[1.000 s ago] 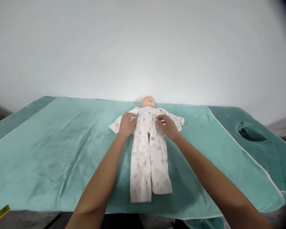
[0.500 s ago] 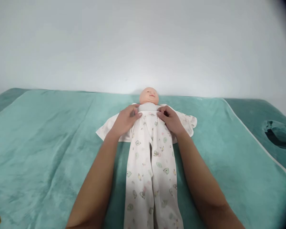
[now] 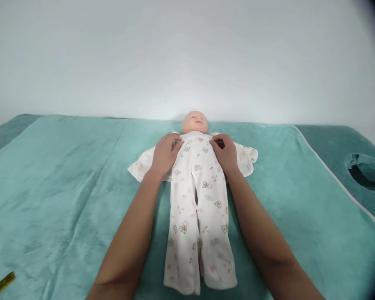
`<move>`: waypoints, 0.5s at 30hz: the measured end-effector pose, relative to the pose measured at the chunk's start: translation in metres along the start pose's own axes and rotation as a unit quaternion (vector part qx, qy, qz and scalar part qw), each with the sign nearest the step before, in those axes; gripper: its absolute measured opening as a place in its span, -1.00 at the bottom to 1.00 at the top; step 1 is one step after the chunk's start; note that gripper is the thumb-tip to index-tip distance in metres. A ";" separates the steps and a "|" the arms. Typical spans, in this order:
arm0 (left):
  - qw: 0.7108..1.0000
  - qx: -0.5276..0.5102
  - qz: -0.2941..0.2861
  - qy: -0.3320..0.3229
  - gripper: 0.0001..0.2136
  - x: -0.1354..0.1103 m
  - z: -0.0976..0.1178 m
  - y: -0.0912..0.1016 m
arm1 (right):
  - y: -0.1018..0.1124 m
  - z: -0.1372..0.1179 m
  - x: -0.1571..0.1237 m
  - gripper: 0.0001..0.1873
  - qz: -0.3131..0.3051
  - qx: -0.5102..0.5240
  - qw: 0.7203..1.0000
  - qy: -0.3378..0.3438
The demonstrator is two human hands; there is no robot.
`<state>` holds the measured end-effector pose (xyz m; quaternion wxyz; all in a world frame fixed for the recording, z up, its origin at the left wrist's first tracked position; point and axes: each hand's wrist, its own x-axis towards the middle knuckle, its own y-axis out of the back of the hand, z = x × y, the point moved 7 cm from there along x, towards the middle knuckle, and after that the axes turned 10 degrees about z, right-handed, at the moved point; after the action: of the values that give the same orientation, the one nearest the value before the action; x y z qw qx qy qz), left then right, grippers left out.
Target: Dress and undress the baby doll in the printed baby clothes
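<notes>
A baby doll lies on its back on a teal towel, head toward the wall. It wears a white top with spread sleeves and white printed trousers that reach down toward me. My left hand rests at the left side of the trousers' waistband, fingers curled onto the cloth. My right hand sits at the right side of the waistband, fingers pinching the fabric near the doll's chest.
The towel covers a darker teal padded table with a face hole at the right. A plain white wall stands behind. A yellow strip shows at the lower left edge.
Both hands have slid the trousers' waistband up the doll's body toward its chest. The view has shifted a little, so the trouser legs' ends show again.
</notes>
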<state>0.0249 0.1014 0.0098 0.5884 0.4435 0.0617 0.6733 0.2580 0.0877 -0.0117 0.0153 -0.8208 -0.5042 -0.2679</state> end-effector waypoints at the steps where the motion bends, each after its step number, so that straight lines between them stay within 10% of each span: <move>1: 1.000 0.023 0.014 -0.011 -0.81 -0.003 0.004 0.002 | 0.003 -0.002 -0.003 -0.85 0.001 -0.006 1.000 0.016; 5: 0.989 0.128 0.079 -0.003 -0.81 -0.032 0.010 0.020 | 0.024 0.001 -0.024 -0.83 0.003 -0.082 0.995 0.049; 11: 0.972 0.197 -0.105 -0.071 -0.88 -0.087 0.004 0.014 | 0.039 -0.001 -0.072 -0.81 -0.176 -0.205 0.950 0.155; 15: 0.983 0.122 -0.110 -0.079 -0.86 -0.088 0.005 0.013 | 0.037 -0.019 -0.080 -0.76 -0.229 -0.146 0.940 0.205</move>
<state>0.0112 0.0202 -0.0254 0.6034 0.5543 0.1444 0.5549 0.2533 -0.0021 -0.0229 -0.0635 -0.6040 -0.6194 -0.4975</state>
